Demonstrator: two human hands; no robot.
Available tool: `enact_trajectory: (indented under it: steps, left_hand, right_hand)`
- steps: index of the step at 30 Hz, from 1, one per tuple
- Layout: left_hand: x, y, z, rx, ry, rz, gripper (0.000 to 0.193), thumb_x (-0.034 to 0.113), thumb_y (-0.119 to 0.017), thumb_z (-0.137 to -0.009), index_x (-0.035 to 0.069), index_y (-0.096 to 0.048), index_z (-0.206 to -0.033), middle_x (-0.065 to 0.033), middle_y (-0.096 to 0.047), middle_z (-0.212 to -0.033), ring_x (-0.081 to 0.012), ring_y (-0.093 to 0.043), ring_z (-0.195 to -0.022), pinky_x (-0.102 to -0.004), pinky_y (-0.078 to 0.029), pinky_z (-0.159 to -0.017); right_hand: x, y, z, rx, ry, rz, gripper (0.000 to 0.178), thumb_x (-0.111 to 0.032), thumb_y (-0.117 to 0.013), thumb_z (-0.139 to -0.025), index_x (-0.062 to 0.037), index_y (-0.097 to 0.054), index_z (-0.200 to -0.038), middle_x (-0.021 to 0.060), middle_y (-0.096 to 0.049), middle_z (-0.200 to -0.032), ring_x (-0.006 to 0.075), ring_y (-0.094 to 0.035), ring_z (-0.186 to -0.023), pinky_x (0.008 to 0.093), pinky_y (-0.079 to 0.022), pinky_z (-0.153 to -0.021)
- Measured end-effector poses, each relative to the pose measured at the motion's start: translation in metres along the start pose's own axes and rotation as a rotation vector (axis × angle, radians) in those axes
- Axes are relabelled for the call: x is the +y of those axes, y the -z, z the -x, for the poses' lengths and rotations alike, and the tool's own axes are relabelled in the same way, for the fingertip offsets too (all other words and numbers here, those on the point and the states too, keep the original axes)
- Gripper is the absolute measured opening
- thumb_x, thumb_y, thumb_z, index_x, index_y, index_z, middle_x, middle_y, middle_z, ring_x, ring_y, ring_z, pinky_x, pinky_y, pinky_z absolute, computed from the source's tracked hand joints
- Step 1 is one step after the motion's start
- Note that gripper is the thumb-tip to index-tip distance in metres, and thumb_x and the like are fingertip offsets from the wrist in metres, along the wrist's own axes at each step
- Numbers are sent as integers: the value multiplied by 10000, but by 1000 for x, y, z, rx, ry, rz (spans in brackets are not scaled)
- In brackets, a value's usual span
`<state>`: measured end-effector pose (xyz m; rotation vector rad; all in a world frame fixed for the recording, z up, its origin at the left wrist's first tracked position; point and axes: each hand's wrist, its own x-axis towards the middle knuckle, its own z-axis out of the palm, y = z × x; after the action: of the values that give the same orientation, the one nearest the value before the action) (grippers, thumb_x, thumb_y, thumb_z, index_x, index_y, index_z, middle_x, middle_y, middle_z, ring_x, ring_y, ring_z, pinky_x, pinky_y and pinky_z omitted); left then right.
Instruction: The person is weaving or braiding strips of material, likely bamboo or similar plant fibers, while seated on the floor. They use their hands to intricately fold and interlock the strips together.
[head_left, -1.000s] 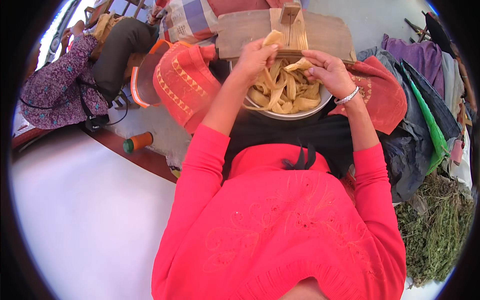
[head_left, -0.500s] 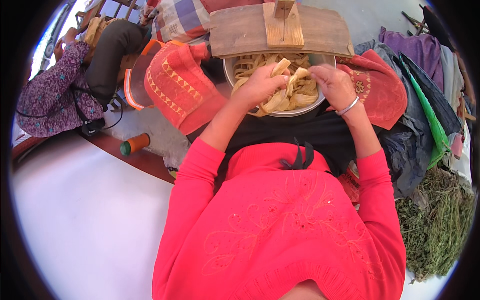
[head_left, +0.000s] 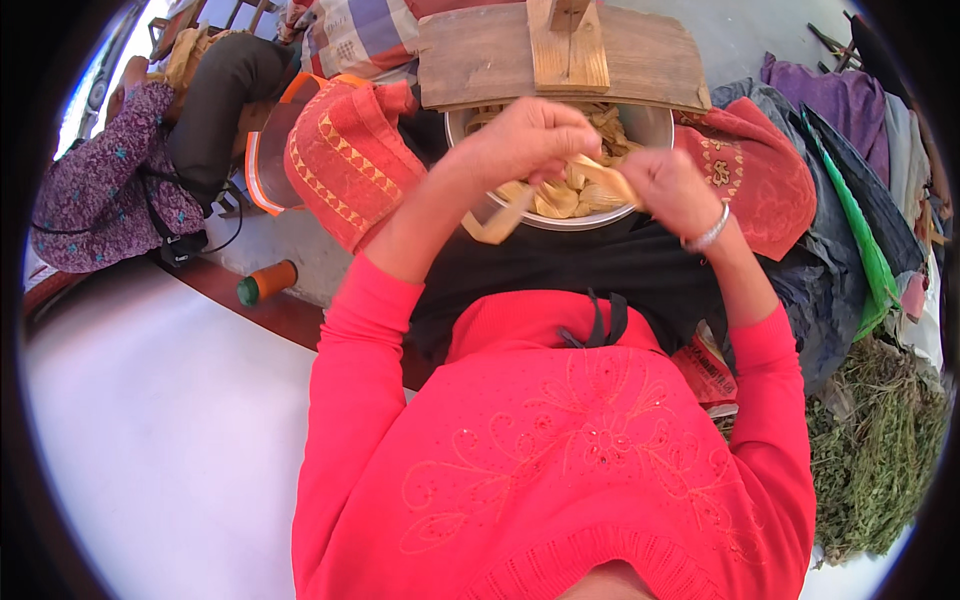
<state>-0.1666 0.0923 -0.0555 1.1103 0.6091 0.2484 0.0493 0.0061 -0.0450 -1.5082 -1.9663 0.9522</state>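
Observation:
Over a metal basin (head_left: 657, 128), both hands grip a pale yellow, husk-like strip (head_left: 604, 178). My left hand (head_left: 528, 142) is closed at one part of it, fingers bent and pressed together. The other part is pinched by my right hand (head_left: 682, 196), which is slightly blurred and has a silver bangle at its wrist. A loop of strip (head_left: 494, 226) hangs below the left hand, outside the basin's near rim. More flat yellow strips (head_left: 560, 200) lie coiled in the basin, partly hidden by my hands and by a wooden board (head_left: 478, 58) across its far side.
An upright wood block (head_left: 572, 50) is fixed to the board. Red patterned cloths (head_left: 350, 165) flank the basin. To the left are a thread spool (head_left: 268, 283) and another person's purple sleeve (head_left: 110, 180). Dried plants (head_left: 875, 450) and piled clothes (head_left: 830, 110) lie right.
My left hand has risen slightly and turned its back upward. My right hand has shifted a little down and right. The strip between them is stretched, and a loop now hangs at left.

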Motion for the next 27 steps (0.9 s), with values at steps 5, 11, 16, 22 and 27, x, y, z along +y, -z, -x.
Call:
enact_trajectory:
  steps: [5,11,16,22,27]
  left_hand:
    - [16,-30,-8,8,-286,80,279,294,-554,-933,37,-660,-914,30,-498,-605,-33,-422,-499,-191,-329,-447]
    - [2,-57,-18,91,-393,207,406,136,-528,-921,69,-454,-1314,30,-496,-700,-28,-380,-523,-178,-295,-465]
    - [-18,-38,-31,46,-181,439,397,100,-543,-906,101,-481,-1298,29,-476,-664,-30,-355,-504,-167,-269,-449]
    - [-43,-29,-30,336,-341,-343,212,97,-593,-870,76,-603,-1080,-32,-523,-643,-131,-516,-539,-290,-418,-492]
    - [-35,-42,-11,659,-639,-1091,271,122,-615,-825,71,-604,-1091,-104,-616,-833,-265,-624,-739,-361,-494,-603]
  right_hand:
    - [-62,-3,20,-175,3,-1387,245,-126,-609,-900,48,-656,-1066,1,-571,-630,35,-485,-537,194,-373,-476]
    - [-13,-18,-43,683,92,-166,267,-202,-578,-909,-138,-658,-1155,43,-653,-669,168,-620,-558,302,-463,-511]
    - [-11,-21,-39,615,-119,209,287,-214,-598,-869,-236,-660,-1148,61,-690,-830,276,-656,-705,355,-495,-584]
    - [13,-26,-29,518,11,438,202,-210,-610,-843,-179,-712,-1015,37,-686,-936,268,-638,-710,341,-486,-600]
    - [29,-52,-16,225,-401,-895,265,-229,-516,-963,-9,-664,-948,16,-652,-929,149,-623,-841,305,-481,-763]
